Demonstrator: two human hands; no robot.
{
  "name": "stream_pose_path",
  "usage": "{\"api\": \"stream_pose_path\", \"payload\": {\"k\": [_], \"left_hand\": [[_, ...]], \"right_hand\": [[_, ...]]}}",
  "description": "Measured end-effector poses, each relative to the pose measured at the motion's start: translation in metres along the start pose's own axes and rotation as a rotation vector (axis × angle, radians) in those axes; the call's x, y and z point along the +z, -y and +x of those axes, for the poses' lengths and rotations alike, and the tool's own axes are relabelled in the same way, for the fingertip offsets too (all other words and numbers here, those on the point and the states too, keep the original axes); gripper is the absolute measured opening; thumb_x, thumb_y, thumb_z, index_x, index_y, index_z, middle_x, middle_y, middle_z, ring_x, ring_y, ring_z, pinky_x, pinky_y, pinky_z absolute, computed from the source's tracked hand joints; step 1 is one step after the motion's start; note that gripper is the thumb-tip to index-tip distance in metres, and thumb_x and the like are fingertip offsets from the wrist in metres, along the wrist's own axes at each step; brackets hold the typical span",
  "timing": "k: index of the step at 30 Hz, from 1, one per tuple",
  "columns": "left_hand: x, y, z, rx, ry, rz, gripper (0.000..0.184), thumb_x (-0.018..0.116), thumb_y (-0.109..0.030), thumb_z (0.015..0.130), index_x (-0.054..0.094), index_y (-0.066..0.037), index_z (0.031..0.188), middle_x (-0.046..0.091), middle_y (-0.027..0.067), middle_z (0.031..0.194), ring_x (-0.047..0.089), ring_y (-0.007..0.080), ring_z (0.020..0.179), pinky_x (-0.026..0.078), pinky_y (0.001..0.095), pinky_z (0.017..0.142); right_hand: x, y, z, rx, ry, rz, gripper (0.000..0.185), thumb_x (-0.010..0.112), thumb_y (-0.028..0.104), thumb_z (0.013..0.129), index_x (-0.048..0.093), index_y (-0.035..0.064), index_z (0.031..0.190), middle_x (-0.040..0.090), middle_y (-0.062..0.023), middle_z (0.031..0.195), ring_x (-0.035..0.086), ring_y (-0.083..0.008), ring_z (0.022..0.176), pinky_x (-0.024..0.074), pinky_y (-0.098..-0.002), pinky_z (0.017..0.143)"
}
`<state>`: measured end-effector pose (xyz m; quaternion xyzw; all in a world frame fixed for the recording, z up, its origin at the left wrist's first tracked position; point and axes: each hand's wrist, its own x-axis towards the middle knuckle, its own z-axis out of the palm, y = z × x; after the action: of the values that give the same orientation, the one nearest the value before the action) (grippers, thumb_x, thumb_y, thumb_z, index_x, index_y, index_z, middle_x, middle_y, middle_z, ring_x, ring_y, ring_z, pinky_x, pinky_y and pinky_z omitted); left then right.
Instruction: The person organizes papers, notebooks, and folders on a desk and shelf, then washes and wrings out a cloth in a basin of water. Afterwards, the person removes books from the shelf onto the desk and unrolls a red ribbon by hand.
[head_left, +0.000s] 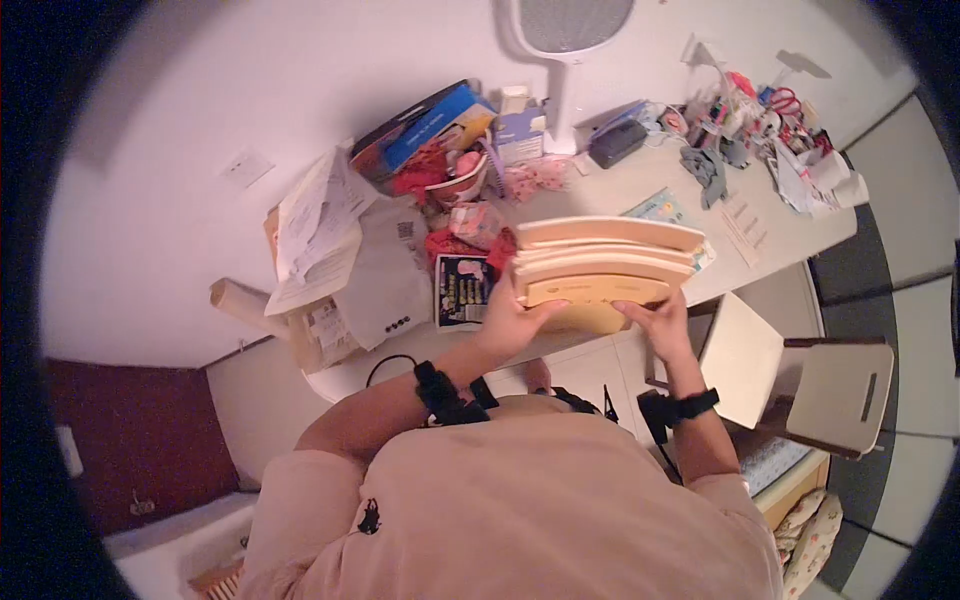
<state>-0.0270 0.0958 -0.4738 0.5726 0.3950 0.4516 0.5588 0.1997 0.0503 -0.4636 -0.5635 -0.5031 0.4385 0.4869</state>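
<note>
A stack of thin cream-yellow booklets or envelopes (pixel 606 262) is held up in front of my body, over the front edge of the desk; which of the two they are I cannot tell. The layers bow slightly and stand a little apart at the top. My left hand (pixel 516 318) grips the left end, its thumb across the front piece. At the lower right corner my right hand (pixel 660 324) is closed on the stack, thumb also in front. Most of the other fingers are hidden behind it. Small print shows on the front piece.
On the white desk (pixel 600 196) lie papers (pixel 318 235), a grey-white mailing bag (pixel 385 275), a blue box (pixel 428 135), a black packet (pixel 461 291) and a dark case (pixel 618 145). An electric swatter (pixel 566 100) stands against the wall. A chair (pixel 835 398) is at right.
</note>
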Motion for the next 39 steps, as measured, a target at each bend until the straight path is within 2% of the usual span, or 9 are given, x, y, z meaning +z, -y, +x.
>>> {"api": "stream_pose_path", "payload": {"k": [11, 14, 16, 18, 20, 26, 30, 36, 39], "left_hand": [[-0.011, 0.003, 0.019, 0.117, 0.14, 0.176, 0.044, 0.074, -0.004, 0.067, 0.05, -0.004, 0.104, 0.06, 0.0041, 0.089, 0.059, 0.0136, 0.084, 0.047, 0.0269, 0.077], [-0.013, 0.009, 0.025, 0.036, 0.231, 0.064, 0.041, 0.071, 0.001, 0.067, 0.051, -0.004, 0.102, 0.062, 0.0078, 0.097, 0.059, 0.0142, 0.091, 0.046, 0.0263, 0.081], [-0.009, 0.005, 0.029, 0.023, 0.225, 0.095, 0.041, 0.072, 0.0, 0.068, 0.052, -0.003, 0.104, 0.062, 0.0077, 0.099, 0.059, 0.014, 0.092, 0.046, 0.0265, 0.083], [-0.005, 0.001, 0.034, 0.005, 0.146, 0.183, 0.041, 0.073, -0.002, 0.069, 0.053, -0.001, 0.105, 0.063, 0.008, 0.099, 0.06, 0.0138, 0.09, 0.047, 0.0275, 0.082], [-0.004, 0.007, 0.044, 0.046, 0.12, 0.153, 0.042, 0.074, -0.004, 0.069, 0.054, 0.001, 0.106, 0.063, 0.0084, 0.099, 0.06, 0.0137, 0.089, 0.048, 0.0278, 0.08], [0.003, -0.001, 0.067, -0.029, -0.066, 0.0, 0.04, 0.072, -0.003, 0.071, 0.055, 0.002, 0.106, 0.064, 0.0079, 0.096, 0.061, 0.0129, 0.083, 0.049, 0.0272, 0.074], [0.008, 0.003, 0.072, 0.011, -0.092, -0.037, 0.042, 0.07, -0.003, 0.074, 0.05, 0.0, 0.11, 0.062, 0.0082, 0.097, 0.061, 0.016, 0.085, 0.051, 0.0285, 0.074], [0.021, 0.01, 0.069, -0.119, -0.078, -0.032, 0.039, 0.068, -0.006, 0.077, 0.05, -0.001, 0.111, 0.061, 0.0074, 0.102, 0.059, 0.0142, 0.09, 0.049, 0.0278, 0.077], [0.021, 0.01, 0.057, -0.076, -0.034, -0.09, 0.052, 0.072, -0.011, 0.073, 0.044, 0.001, 0.115, 0.057, 0.0089, 0.108, 0.054, 0.0143, 0.099, 0.045, 0.0296, 0.083]], "right_hand": [[-0.059, -0.046, 0.037, -0.031, 0.186, -0.168, 0.042, 0.051, 0.016, 0.086, 0.044, 0.0054, 0.126, 0.047, -0.0147, 0.124, 0.05, -0.0223, 0.106, 0.0392, -0.0344, 0.091], [-0.113, -0.22, 0.084, 0.03, -0.145, -0.003, 0.041, 0.047, 0.023, 0.088, 0.044, 0.006, 0.125, 0.045, -0.0192, 0.124, 0.044, -0.0299, 0.114, 0.0352, -0.0384, 0.096], [-0.109, -0.219, 0.084, -0.415, -0.032, -1.091, 0.044, 0.045, 0.026, 0.086, 0.045, 0.0042, 0.124, 0.044, -0.0222, 0.122, 0.042, -0.0349, 0.114, 0.0321, -0.042, 0.099], [-0.069, -0.131, 0.053, -0.131, -0.07, -0.944, 0.039, 0.049, 0.024, 0.083, 0.05, -0.0009, 0.113, 0.049, -0.02, 0.118, 0.046, -0.0391, 0.108, 0.0353, -0.046, 0.096], [-0.057, -0.108, 0.068, 0.104, 0.161, -1.561, 0.034, 0.049, 0.018, 0.082, 0.051, 0.0034, 0.113, 0.058, -0.0168, 0.105, 0.054, -0.0393, 0.098, 0.0439, -0.0469, 0.085], [-0.074, -0.111, 0.065, 0.075, -0.314, -1.175, 0.039, 0.046, 0.007, 0.081, 0.047, 0.0029, 0.12, 0.061, -0.0219, 0.087, 0.061, -0.0343, 0.08, 0.0494, -0.0433, 0.065], [-0.033, -0.065, 0.025, -0.179, -0.678, -0.668, 0.051, 0.044, -0.001, 0.081, 0.037, 0.0041, 0.131, 0.053, -0.0261, 0.113, 0.058, -0.036, 0.098, 0.0486, -0.0374, 0.08], [0.081, -0.043, 0.01, -0.39, -0.2, -0.407, 0.058, 0.043, -0.001, 0.082, 0.023, -0.0023, 0.136, 0.019, -0.0281, 0.14, 0.018, -0.0437, 0.13, 0.0184, -0.0425, 0.107], [0.102, -0.051, 0.027, -0.462, -0.321, -0.443, 0.059, 0.044, -0.002, 0.081, 0.023, -0.0011, 0.136, 0.019, -0.0323, 0.138, 0.021, -0.0478, 0.128, 0.0209, -0.0442, 0.106]]}}
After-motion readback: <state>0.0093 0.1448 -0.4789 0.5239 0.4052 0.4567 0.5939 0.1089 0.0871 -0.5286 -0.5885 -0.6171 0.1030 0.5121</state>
